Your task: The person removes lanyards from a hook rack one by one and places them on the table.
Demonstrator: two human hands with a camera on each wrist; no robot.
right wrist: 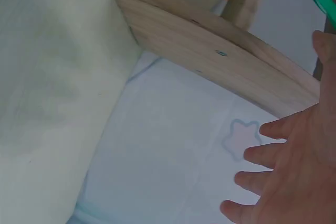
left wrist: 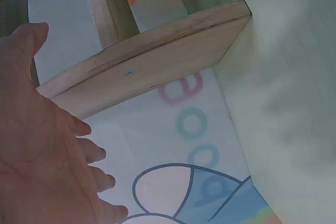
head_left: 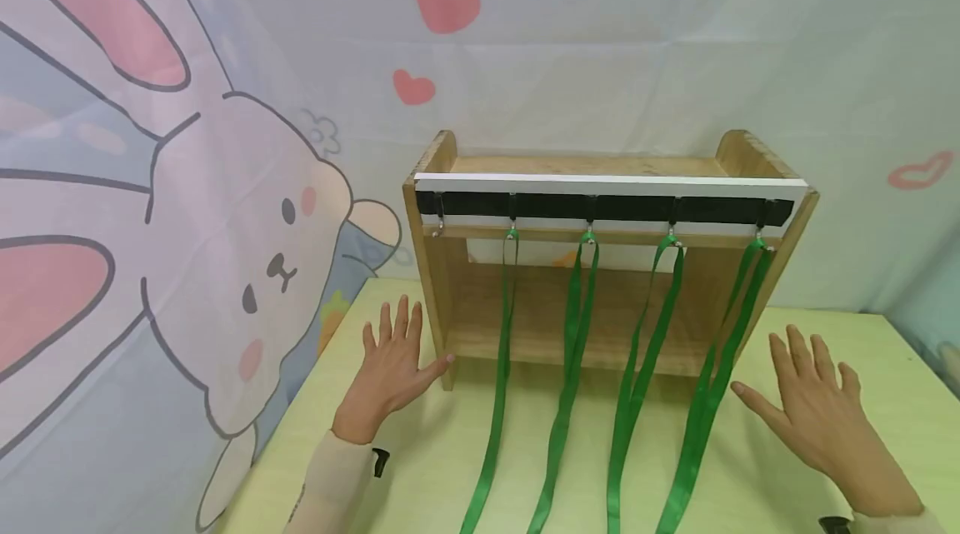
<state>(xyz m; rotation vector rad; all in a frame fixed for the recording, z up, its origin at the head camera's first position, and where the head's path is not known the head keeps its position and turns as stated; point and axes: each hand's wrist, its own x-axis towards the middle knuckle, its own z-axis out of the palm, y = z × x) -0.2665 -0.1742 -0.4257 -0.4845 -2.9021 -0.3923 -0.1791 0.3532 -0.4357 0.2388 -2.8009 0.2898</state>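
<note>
Grey-white fabric backdrop, printed with a large cartoon rabbit at left, behind a pale yellow-green worktop. On the worktop stands a wooden rack, its upper front faced by a white rail bearing a black strip. Four green ribbons hang as long loops before the rack, their lower ends passing beyond the bottom edge of the head view. Flanking the rack, the left hand and right hand are well apart, fingers straight and spread. The left thumb points toward the rack's left side; contact cannot be determined. The right thumb lies near the rightmost ribbon. Smallest: five metal hooks along the strip, the ribbons occupying all but the leftmost.
</note>
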